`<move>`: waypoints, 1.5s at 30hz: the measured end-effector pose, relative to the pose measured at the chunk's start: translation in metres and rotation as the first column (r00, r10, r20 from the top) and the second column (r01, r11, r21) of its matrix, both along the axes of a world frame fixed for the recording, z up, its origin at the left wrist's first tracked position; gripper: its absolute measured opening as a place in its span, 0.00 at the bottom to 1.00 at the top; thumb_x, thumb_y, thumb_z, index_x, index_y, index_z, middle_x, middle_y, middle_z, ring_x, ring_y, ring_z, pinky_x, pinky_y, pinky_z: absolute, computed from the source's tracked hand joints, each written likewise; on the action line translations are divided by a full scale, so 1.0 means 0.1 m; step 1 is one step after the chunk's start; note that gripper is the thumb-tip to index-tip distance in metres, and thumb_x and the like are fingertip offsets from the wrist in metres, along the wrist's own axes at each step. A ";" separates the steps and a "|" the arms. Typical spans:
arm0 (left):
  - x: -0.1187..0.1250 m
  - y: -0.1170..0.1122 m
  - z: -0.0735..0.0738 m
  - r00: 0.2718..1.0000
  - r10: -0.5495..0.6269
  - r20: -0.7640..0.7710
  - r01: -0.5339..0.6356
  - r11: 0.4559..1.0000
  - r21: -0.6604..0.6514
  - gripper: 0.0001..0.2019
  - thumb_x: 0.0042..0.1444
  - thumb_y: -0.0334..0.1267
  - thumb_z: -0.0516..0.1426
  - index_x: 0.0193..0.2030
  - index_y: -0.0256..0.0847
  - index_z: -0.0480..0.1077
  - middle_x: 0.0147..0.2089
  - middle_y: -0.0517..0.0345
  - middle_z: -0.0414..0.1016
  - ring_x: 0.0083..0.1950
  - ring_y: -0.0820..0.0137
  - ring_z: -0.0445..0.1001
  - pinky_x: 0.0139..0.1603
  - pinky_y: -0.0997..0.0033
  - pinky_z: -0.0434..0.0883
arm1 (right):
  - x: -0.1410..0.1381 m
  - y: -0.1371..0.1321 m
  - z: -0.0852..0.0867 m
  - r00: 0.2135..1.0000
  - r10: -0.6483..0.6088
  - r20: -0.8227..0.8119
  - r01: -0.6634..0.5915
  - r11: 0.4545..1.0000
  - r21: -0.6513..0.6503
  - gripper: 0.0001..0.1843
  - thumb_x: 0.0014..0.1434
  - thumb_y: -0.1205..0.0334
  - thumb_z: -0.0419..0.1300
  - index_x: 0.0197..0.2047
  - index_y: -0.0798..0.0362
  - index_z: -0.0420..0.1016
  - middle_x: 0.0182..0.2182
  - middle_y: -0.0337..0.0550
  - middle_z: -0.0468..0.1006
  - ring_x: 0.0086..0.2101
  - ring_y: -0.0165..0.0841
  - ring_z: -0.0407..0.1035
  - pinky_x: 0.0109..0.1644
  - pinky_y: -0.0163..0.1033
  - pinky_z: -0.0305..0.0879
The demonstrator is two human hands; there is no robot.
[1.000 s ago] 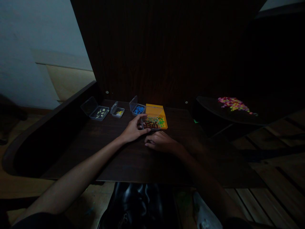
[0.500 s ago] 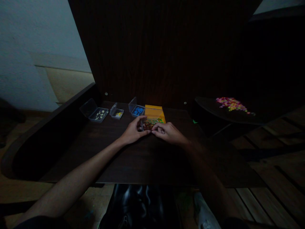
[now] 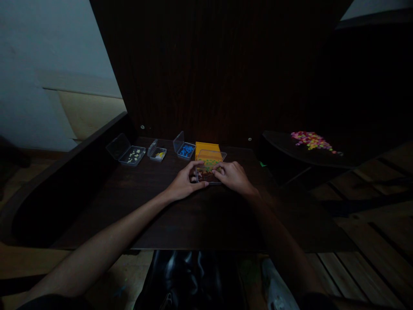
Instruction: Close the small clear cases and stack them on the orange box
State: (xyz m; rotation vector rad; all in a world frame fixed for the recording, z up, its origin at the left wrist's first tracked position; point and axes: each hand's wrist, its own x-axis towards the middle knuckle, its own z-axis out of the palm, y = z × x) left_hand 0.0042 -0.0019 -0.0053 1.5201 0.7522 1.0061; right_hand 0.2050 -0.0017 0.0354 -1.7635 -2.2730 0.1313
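Observation:
A small clear plastic box [image 3: 208,182] with dark reddish-brown pieces in it stands on the dark table in front of me. Its clear lid [image 3: 211,152] is raised and tilts back over a yellow case [image 3: 203,145]. My left hand [image 3: 185,183] grips the box from its left side, thumb along the front and fingers behind. At the right side of the box is my right hand [image 3: 234,176], its thumb and forefinger pinched together over the brown pieces. What they hold, if anything, is too small to see. Small green pieces [image 3: 209,162] show through the lid.
Three open clear boxes stand at the back left: one with cream pieces [image 3: 134,156], one with yellow pieces [image 3: 159,154], one with blue pieces [image 3: 186,150]. A pile of pink and yellow beads [image 3: 312,141] lies on a side shelf. A dark panel rises behind.
The lid of the brown-piece box has swung up and back. My right hand has moved from the front edge to over the box's right part; my left hand still grips the box.

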 end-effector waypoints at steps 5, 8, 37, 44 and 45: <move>0.01 0.02 -0.03 0.999 -0.012 0.037 0.013 0.999 -0.030 0.31 0.45 0.34 0.67 0.56 0.40 0.62 0.51 0.49 0.73 0.47 0.65 0.77 0.52 0.54 0.75 | 0.02 0.01 0.00 1.000 0.021 0.011 -0.021 1.000 -0.018 0.15 0.61 0.55 0.55 0.44 0.51 0.81 0.28 0.42 0.81 0.29 0.33 0.72 0.33 0.35 0.58; 0.00 0.03 -0.04 0.999 -0.005 0.043 0.007 0.999 -0.036 0.32 0.44 0.33 0.67 0.56 0.40 0.63 0.52 0.48 0.73 0.47 0.65 0.76 0.52 0.54 0.74 | 0.03 0.01 0.01 1.000 0.020 -0.010 -0.020 1.000 -0.009 0.16 0.61 0.57 0.55 0.45 0.50 0.81 0.29 0.42 0.81 0.29 0.33 0.72 0.34 0.35 0.58; -0.11 0.18 -0.06 0.995 0.093 -0.029 -0.092 0.995 0.048 0.32 0.45 0.37 0.67 0.57 0.39 0.63 0.57 0.46 0.70 0.47 0.66 0.75 0.52 0.56 0.74 | -0.36 -0.23 -0.19 0.815 0.578 -0.045 -0.571 0.785 -0.242 0.11 0.59 0.58 0.61 0.44 0.48 0.80 0.27 0.39 0.78 0.30 0.31 0.68 0.36 0.35 0.57; -0.10 0.18 -0.06 0.997 0.080 -0.012 -0.080 0.996 0.038 0.31 0.45 0.36 0.67 0.56 0.39 0.63 0.56 0.46 0.71 0.51 0.62 0.75 0.54 0.53 0.73 | -0.39 -0.26 -0.18 0.824 0.562 -0.069 -0.562 0.794 -0.231 0.09 0.62 0.61 0.57 0.41 0.52 0.79 0.31 0.41 0.79 0.31 0.31 0.68 0.36 0.36 0.57; -0.10 0.18 -0.06 0.997 0.081 -0.015 -0.080 0.996 0.038 0.31 0.45 0.36 0.67 0.56 0.39 0.63 0.56 0.46 0.71 0.51 0.62 0.75 0.54 0.54 0.73 | -0.38 -0.25 -0.17 0.821 0.563 -0.098 -0.569 0.793 -0.217 0.09 0.62 0.61 0.57 0.41 0.53 0.78 0.30 0.40 0.77 0.29 0.30 0.67 0.34 0.36 0.57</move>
